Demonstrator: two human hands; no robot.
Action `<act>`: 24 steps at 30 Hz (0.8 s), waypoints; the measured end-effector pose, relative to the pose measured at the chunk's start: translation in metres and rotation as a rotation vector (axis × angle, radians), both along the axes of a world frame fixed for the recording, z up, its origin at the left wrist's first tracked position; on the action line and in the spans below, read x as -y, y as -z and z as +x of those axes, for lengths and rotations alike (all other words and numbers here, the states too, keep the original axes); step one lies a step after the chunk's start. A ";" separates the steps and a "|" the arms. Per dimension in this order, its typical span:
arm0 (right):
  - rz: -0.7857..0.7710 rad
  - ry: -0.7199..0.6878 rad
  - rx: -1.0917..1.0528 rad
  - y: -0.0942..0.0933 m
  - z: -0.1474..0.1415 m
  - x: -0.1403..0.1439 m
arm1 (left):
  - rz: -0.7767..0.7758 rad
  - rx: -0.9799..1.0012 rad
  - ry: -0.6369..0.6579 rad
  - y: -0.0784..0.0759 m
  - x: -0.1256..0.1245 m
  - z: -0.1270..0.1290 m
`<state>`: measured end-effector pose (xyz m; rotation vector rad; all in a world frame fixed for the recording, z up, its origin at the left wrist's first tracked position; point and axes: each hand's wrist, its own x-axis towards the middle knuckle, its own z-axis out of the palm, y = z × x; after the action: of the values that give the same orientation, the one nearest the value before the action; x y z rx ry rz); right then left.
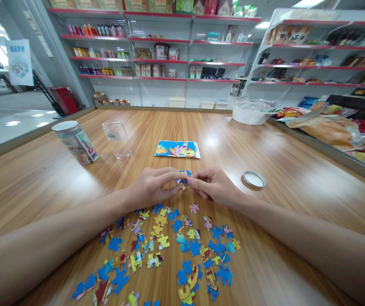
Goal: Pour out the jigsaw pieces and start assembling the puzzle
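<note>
Both hands meet in the middle of the table [297, 170]. The left hand [152, 187] and the right hand [214, 187] each pinch small puzzle pieces [183, 177] and press them together, just above the wood. Lots of loose pieces [169, 250] lie close in front of the arms. The picture card [178, 149] sits a little past the hands. To do this well, I think the bumps and holes must line up first, then push gently and flat. Check the colours against the card. A clear jar [117, 139], a full jar [75, 142] and a lid [254, 179] stand nearby.
</note>
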<state>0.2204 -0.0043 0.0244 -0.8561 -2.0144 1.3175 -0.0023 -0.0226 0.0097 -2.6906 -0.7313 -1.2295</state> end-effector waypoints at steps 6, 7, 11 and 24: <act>-0.011 0.005 -0.002 0.001 -0.001 0.001 | -0.020 0.005 0.017 0.000 0.000 -0.001; -0.015 0.015 -0.007 0.001 -0.002 0.001 | -0.020 0.004 0.021 0.000 0.000 -0.001; -0.019 0.096 -0.016 0.004 -0.001 -0.001 | -0.020 -0.012 0.056 -0.003 0.003 -0.001; 0.126 0.286 0.127 0.004 0.002 -0.004 | -0.249 -0.168 -0.057 0.005 -0.005 -0.005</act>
<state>0.2220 -0.0007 0.0202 -1.1433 -1.9570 0.9895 -0.0073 -0.0177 0.0050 -2.8998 -0.9873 -0.9406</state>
